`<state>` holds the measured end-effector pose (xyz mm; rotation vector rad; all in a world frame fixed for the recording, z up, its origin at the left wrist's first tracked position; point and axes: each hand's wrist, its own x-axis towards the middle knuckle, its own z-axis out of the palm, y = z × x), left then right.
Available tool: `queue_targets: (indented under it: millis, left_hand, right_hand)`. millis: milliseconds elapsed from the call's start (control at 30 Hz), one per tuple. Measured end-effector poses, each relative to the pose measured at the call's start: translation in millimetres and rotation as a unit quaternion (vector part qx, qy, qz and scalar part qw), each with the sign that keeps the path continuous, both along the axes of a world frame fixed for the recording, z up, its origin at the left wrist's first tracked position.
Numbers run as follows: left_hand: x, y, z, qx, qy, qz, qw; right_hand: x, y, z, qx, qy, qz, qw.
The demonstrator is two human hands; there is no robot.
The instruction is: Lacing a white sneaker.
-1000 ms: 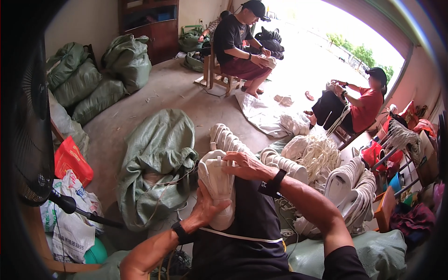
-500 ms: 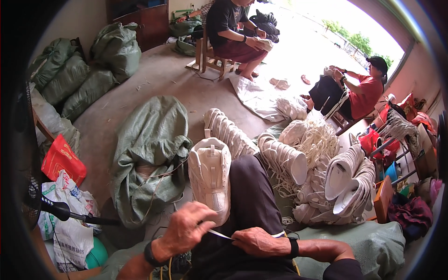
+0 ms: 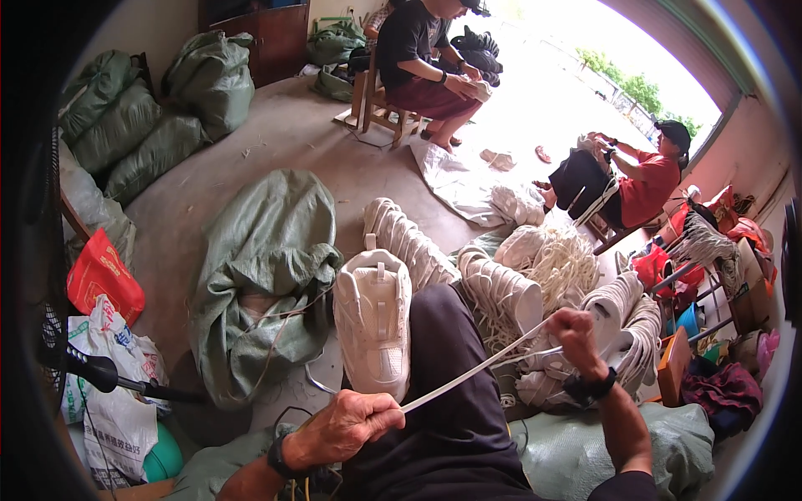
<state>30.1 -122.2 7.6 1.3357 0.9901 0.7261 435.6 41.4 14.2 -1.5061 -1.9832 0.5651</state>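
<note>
A white shoelace (image 3: 476, 370) is stretched taut across my thighs between my two hands. My left hand (image 3: 351, 424) is closed on its lower end, just below a cream sneaker upper (image 3: 373, 313) that stands by my left knee. My right hand (image 3: 575, 332) is raised and closed round the other end, in front of the stacked uppers at the right. From the right hand a second length of lace trails back to the left. Stacked cream uppers (image 3: 505, 288) and a heap of loose white laces (image 3: 558, 267) lie beyond my knee.
A green woven sack (image 3: 267, 242) slumps on the floor at left; another sack (image 3: 610, 442) lies beside my right thigh. Full sacks (image 3: 209, 83) stand against the back wall. Two seated people (image 3: 422, 75) work further off. A cluttered rack (image 3: 706, 292) stands at right.
My right hand has moved up and to the right, drawing the lace out long. My left hand has dropped slightly and closed on the lace near the sneaker upper.
</note>
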Motion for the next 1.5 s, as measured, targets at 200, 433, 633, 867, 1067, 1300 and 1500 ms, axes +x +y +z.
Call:
queue_targets:
  millis: [200, 433, 633, 867, 1067, 1300, 1500]
  left_hand:
    - [-10, 4, 6, 0.006, 0.019, 0.018, 1.000]
    - [-8, 10, 27, -0.029, 0.047, 0.077, 0.996]
    - [27, 24, 33, 0.053, 0.104, 0.009, 0.993]
    - [35, 32, 12, 0.026, 0.118, 0.070, 0.990]
    - [41, 34, -7, -0.045, 0.074, 0.036, 0.996]
    - [40, 44, -27, 0.158, 0.157, 0.345, 0.912]
    - [25, 54, -53, 0.088, 0.247, 0.264, 0.928]
  right_hand:
    - [144, 74, -44, 0.120, -0.066, -0.162, 0.977]
    - [187, 87, -90, 0.128, -0.103, -0.141, 0.976]
    - [-54, -33, -36, -0.050, 0.062, 0.226, 0.971]
    - [-136, -79, -11, -0.154, 0.148, 0.335, 0.918]
    - [-123, -87, -28, -0.117, 0.144, 0.305, 0.934]
    - [-121, -86, -25, -0.151, 0.149, 0.267, 0.940]
    - [-108, -81, -22, -0.203, 0.169, 0.172, 0.949]
